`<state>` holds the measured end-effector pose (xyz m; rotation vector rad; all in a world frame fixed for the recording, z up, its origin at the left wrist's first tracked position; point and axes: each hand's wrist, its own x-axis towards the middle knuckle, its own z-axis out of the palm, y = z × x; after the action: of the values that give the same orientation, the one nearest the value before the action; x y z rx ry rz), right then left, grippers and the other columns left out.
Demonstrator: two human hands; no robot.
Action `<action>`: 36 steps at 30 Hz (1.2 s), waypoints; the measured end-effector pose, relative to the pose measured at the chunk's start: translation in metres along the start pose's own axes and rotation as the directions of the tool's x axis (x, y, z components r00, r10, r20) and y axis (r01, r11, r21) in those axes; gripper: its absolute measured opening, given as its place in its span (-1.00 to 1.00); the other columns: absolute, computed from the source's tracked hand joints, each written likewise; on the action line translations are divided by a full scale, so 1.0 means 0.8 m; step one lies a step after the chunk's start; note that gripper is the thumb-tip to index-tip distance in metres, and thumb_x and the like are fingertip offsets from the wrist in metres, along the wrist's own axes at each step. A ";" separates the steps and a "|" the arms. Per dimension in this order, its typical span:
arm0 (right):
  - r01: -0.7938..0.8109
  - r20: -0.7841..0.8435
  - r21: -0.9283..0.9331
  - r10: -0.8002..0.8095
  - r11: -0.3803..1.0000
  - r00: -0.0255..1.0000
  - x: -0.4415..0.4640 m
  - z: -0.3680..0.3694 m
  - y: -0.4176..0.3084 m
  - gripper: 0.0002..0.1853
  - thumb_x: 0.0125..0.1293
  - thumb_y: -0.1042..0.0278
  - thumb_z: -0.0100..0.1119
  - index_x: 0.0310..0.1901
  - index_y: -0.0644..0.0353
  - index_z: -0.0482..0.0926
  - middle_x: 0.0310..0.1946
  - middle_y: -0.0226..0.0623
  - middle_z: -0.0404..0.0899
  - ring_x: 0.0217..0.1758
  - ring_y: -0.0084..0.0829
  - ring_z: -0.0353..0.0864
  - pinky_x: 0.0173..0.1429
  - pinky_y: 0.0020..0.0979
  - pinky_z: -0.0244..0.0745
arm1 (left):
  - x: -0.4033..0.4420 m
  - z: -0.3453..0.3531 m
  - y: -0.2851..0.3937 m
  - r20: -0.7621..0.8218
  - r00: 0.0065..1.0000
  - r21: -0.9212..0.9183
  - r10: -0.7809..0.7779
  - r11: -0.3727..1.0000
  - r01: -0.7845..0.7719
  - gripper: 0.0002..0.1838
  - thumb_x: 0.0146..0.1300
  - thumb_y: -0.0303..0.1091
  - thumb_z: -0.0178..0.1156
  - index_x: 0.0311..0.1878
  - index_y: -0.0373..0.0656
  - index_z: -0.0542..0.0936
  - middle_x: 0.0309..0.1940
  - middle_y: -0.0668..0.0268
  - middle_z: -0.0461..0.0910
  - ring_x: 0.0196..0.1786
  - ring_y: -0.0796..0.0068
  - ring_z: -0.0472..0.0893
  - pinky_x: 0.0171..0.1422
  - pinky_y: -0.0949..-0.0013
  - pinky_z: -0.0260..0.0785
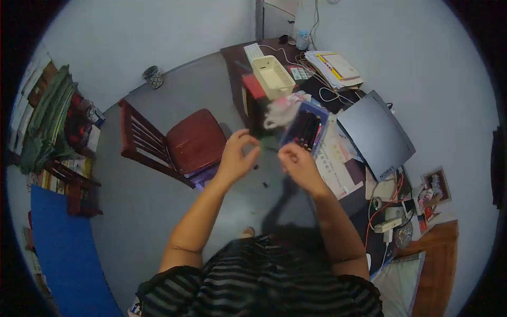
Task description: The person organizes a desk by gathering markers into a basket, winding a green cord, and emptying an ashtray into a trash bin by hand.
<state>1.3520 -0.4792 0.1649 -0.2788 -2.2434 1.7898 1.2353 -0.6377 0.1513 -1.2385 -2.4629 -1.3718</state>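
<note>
My left hand (pixel 240 154) hovers over the floor in front of the desk, fingers curved and thumb apart, with no held thing visible. To its right my right hand (pixel 297 161) is closed in a pinch by the near end of a blue box (pixel 288 138). What its fingertips hold, if anything, I cannot make out. A faint greenish smear lies between the hands, too blurred to name. Inside the box lie several dark markers (pixel 306 127) with coloured ends. A white and pink cloth or bag (pixel 282 112) rests against the box.
A cream basket (pixel 273 76), papers (pixel 335 68) and a closed grey laptop (pixel 376 134) are on the dark desk (pixel 232 55). At the left stands a wooden chair (pixel 196 140). Cables and a power strip (pixel 388 225) lie at the right. A small dark thing (pixel 265 185) is on the floor.
</note>
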 end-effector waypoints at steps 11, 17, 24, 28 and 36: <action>0.019 -0.024 0.150 -0.016 0.989 1.000 0.001 -0.030 -0.043 -0.88 0.19 0.36 0.12 -0.38 0.23 0.53 -0.56 -0.58 0.41 -0.54 -0.79 0.27 -0.48 -0.69 0.16 | 0.002 0.002 0.034 0.484 0.874 -0.570 -0.046 0.741 0.355 -0.74 0.25 -0.29 0.04 -0.12 -0.26 0.53 -0.51 0.46 0.41 -0.46 0.71 0.32 -0.35 0.58 0.22; 0.053 -0.145 0.256 -0.016 0.965 0.989 -0.003 -0.052 -0.039 -0.87 0.17 0.35 0.15 -0.37 0.22 0.55 -0.60 -0.60 0.37 -0.60 -0.81 0.19 -0.55 -0.70 0.05 | 0.007 -0.003 0.026 0.394 0.900 -0.559 -0.188 0.728 0.397 -0.76 0.25 -0.25 0.06 -0.28 -0.25 0.56 -0.60 0.53 0.37 -0.53 0.78 0.27 -0.46 0.62 0.11; -0.006 -0.119 0.410 0.060 0.912 0.991 -0.006 -0.065 -0.034 -0.86 0.21 0.33 0.10 -0.35 0.23 0.52 -0.63 -0.58 0.36 -0.67 -0.81 0.12 -0.62 -0.69 -0.05 | 0.012 -0.012 0.023 0.395 0.902 -0.620 -0.174 0.674 0.402 -0.80 0.23 -0.25 0.08 -0.33 -0.21 0.53 -0.51 0.47 0.46 -0.46 0.67 0.36 -0.33 0.58 0.22; 0.026 -0.097 0.502 0.026 0.864 0.995 -0.003 -0.055 -0.004 -0.88 0.26 0.34 0.03 -0.32 0.21 0.46 -0.58 -0.52 0.37 -0.68 -0.79 0.12 -0.62 -0.68 -0.04 | 0.019 0.001 0.028 0.302 0.939 -0.854 -0.165 0.391 0.343 -0.82 0.25 -0.27 0.05 -0.33 -0.19 0.48 -0.49 0.40 0.44 -0.40 0.54 0.41 -0.25 0.51 0.26; -0.035 -0.022 0.457 0.050 0.889 0.999 -0.011 -0.034 0.001 -0.87 0.27 0.33 0.00 -0.31 0.20 0.45 -0.53 -0.46 0.41 -0.59 -0.73 0.26 -0.53 -0.66 0.13 | 0.023 0.009 0.047 0.441 0.885 -0.771 -0.147 0.441 0.458 -0.81 0.26 -0.26 0.03 -0.32 -0.21 0.45 -0.43 0.35 0.46 -0.33 0.52 0.45 -0.19 0.43 0.31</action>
<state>1.3687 -0.4569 0.1691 -0.2587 -1.7297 2.2459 1.2503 -0.6101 0.1804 -1.1674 -2.2197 -3.0127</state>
